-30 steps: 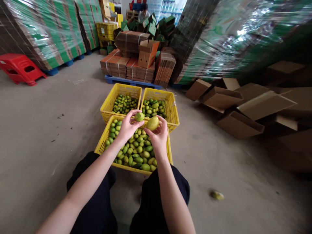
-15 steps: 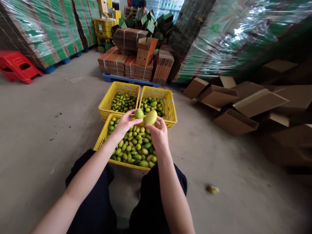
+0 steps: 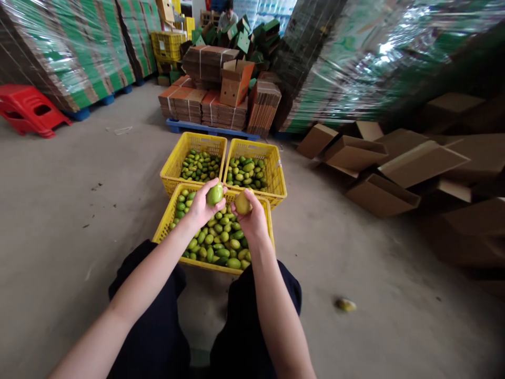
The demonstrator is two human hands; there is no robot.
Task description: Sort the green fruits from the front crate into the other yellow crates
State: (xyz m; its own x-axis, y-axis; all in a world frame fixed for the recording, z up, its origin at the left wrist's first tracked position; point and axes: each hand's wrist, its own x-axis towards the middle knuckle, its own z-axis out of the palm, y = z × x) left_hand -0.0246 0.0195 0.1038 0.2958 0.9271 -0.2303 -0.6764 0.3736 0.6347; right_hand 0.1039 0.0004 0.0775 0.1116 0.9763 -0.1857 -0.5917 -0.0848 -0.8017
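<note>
Presently holding a green fruit (image 3: pixel 215 194) in the left hand (image 3: pixel 205 206), with fingers and thumb bent partway shut around it and its upper face left showing. Gripping a yellower fruit (image 3: pixel 243 204) in the right hand (image 3: pixel 253 217), just to the right of the first, with thumb laid against it and fingertips showing at its left side. Opening neither grip wider than the fruit inside it. Keeping both hands above a yellow near crate (image 3: pixel 213 266), right below the grip and spread with green and yellowish fruit (image 3: pixel 221 239).

Looking just beyond the grip onto a left rear crate (image 3: pixel 170 183) and a right rear crate (image 3: pixel 276 171), standing side by side, with more fruit in each. Seeing farther beyond the grip a blue pallet (image 3: pixel 215 129) bearing bundled flat cardboard (image 3: pixel 224 113). Noting open cardboard boxes (image 3: pixel 379 195) heaped well to the right of the grip, and a red stool (image 3: pixel 33 111) well to its left. Spotting also a yellowish object (image 3: pixel 345 304) on the floor, rightward and nearer than the grip, too blurred to name.
</note>
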